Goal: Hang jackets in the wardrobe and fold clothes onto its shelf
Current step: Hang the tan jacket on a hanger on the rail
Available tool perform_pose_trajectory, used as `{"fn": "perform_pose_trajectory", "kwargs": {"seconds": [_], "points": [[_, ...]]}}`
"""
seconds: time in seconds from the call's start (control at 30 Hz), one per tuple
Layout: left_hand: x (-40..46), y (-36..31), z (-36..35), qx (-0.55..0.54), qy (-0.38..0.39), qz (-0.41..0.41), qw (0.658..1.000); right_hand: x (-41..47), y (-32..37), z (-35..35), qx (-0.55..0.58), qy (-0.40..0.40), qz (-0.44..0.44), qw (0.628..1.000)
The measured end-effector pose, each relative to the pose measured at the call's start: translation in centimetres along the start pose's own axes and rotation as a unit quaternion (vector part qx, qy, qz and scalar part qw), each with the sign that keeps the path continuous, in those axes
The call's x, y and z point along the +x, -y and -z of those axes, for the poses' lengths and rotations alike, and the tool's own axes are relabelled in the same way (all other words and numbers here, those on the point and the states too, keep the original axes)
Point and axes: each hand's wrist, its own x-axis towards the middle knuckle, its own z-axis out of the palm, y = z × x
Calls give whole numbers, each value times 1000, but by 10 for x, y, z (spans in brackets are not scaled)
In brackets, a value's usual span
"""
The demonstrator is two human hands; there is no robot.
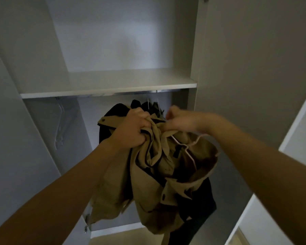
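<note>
- Our left hand (134, 127) is clenched tightly around a bunch of the tan jacket (154, 175), which hangs crumpled below both our hands.
- Our right hand (179, 122), blurred, pinches the jacket's collar fabric just beside the left; a pale hanger (189, 147) sits inside it.
- Behind, dark jackets (148, 106) hang from the rail (113, 94).
- Above runs the wardrobe's white shelf (108, 89).

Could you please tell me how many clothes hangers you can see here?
2: a clear empty hanger on the rail at left, and a pale hanger inside the tan jacket. Dark clothes behind may hide more.
</note>
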Motion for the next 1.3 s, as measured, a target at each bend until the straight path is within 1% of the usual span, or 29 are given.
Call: {"fn": "perform_pose_trajectory", "kwargs": {"seconds": [0.03,0.07,0.13,0.23,0.3,0.37,0.4,0.43,0.47,0.5,0.53,0.57,0.63,0.67,0.7,0.77,0.8,0.87,0.93,1.0,1.1,1.17,1.23,1.3], "points": [[-3,4,3,4,-7,6,1000,6,0,-10,27,15,-6,1000],[-6,7,6,7,-14,16,1000,11,1,-17,42,10,9,999],[-13,12,7,12,-25,25,999,19,4,-30,56,-16,72,996],[-23,15,2,10,-48,55,997,26,12,-49,56,-55,176,981],[-34,24,-1,4,-100,89,991,27,15,-56,39,-64,225,972],[-45,36,1,-12,-181,161,970,30,11,-57,57,-75,243,965],[-48,39,6,-77,-228,221,945,33,7,-56,92,-91,238,963],[-51,38,10,-158,-267,259,915,36,3,-55,145,-106,218,959],[-54,36,13,-213,-293,262,894,37,1,-54,201,-118,192,953],[-57,33,15,-234,-304,248,890,37,0,-53,236,-126,167,949],[-59,29,16,-226,-294,233,899,37,0,-53,240,-135,154,949],[-60,24,17,-215,-285,223,907,35,2,-53,202,-144,159,956],[-54,19,18,-139,-293,178,929,29,10,-55,121,-134,191,965],[-49,19,18,-102,-298,150,937,27,14,-55,99,-105,197,970],[-45,20,19,-72,-299,145,940,23,19,-54,89,-61,193,975],[-36,21,21,-68,-301,186,933,20,18,-53,76,16,189,979],[-34,22,22,-73,-303,194,930,18,16,-53,57,25,189,980],[-36,20,21,-62,-289,188,937,20,13,-57,-8,-22,186,982],[-36,15,21,-58,-241,190,950,22,17,-64,-54,-72,183,979],[-33,7,21,-46,-208,189,958,25,19,-70,-33,-69,191,979],[-29,-4,19,-72,-264,148,951,24,15,-65,5,-26,180,983],[-26,-11,17,-89,-279,135,947,23,15,-62,11,-27,188,982],[-23,-18,11,-105,-295,121,942,25,16,-64,74,-60,201,975],[-20,-25,4,-114,-317,142,931,25,13,-67,103,-115,204,967]]}}
